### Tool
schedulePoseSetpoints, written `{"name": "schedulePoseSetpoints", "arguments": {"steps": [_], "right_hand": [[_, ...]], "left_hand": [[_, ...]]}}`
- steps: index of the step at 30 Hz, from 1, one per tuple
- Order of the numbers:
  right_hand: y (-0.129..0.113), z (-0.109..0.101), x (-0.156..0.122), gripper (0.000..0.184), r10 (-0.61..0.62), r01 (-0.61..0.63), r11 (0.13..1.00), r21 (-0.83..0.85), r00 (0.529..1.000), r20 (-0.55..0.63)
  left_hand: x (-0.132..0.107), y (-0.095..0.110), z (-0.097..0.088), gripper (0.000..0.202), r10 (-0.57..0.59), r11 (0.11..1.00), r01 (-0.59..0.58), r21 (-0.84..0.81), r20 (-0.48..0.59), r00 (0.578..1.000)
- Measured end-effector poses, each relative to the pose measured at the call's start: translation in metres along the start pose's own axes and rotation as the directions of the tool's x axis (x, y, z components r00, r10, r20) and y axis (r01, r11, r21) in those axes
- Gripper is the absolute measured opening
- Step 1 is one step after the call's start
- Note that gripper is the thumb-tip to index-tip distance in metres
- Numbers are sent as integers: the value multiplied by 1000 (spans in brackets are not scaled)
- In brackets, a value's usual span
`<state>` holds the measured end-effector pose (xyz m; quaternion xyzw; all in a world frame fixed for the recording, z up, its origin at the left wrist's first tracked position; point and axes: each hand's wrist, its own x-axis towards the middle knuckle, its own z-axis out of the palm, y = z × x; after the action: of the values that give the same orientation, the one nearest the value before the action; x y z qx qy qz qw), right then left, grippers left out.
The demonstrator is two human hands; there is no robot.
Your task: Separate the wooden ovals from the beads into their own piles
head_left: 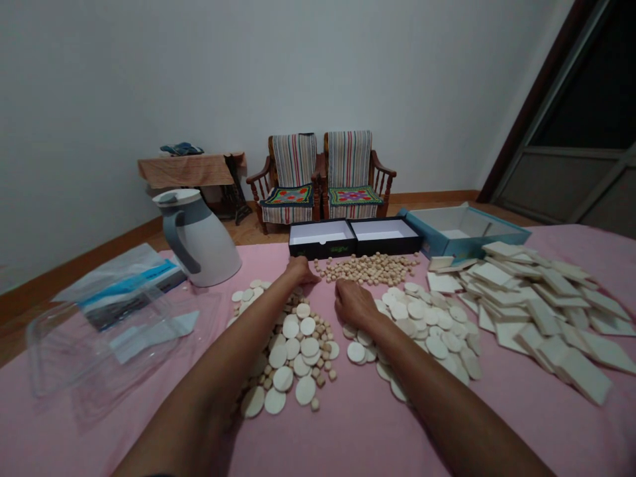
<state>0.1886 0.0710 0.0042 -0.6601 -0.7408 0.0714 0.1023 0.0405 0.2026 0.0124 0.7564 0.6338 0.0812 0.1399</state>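
1. Head view, left hand point(301, 270): held at the far right edge of the mixed pile point(293, 348), in which pale round discs and small wooden cubes are jumbled. Fingers seen partly bent, pointed toward the left end of the wooden pieces point(377, 268). The fingertips are poorly resolved; whether anything is pinched cannot be told.

2. Head view, right hand point(354, 299): back of hand turned to the camera, fingers curled down toward the pink cloth point(342, 430). It is placed between the wooden pieces and the disc pile point(437, 347), just beside both. The fingertips are hidden by the hand itself; neither the finger gap nor any held piece can be made out.

3. Head view, hands compared: a strip of bare cloth is seen between them; they are not touching.

4. Head view, surroundings: the wooden pieces are spread in front of two black boxes point(322, 249). Rectangular tiles point(544, 308) are heaped at the right, near a blue box point(453, 248). A white jug point(211, 248) and clear plastic packaging point(54, 354) are seen at the left.
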Motion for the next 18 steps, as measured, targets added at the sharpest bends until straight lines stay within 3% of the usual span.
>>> {"name": "schedulePoseSetpoints", "arguments": {"steps": [5, 8, 11, 14, 18], "right_hand": [[-1, 1, 0, 26, -1, 1, 1000, -4, 1000, -3], [-1, 2, 1, 25, -2, 2, 1000, -6, 1000, -2], [0, 2, 1, 25, -2, 2, 1000, -6, 1000, 2], [0, 3, 1, 26, -6, 6, 1000, -6, 1000, 6], [-1, 3, 2, 25, 7, -6, 1000, -8, 1000, 11]], "left_hand": [[1, 9, 1, 44, -41, 999, 39, 25, 94, 995], [-1, 18, 8, 32, 8, 1000, -4, -31, 125, 992], [-2, 20, 11, 33, 76, 991, -63, -116, 109, 991], [0, 9, 3, 34, 98, 983, -89, -163, 45, 994], [1, -18, -12, 32, 28, 993, -32, -114, -38, 999]]}}
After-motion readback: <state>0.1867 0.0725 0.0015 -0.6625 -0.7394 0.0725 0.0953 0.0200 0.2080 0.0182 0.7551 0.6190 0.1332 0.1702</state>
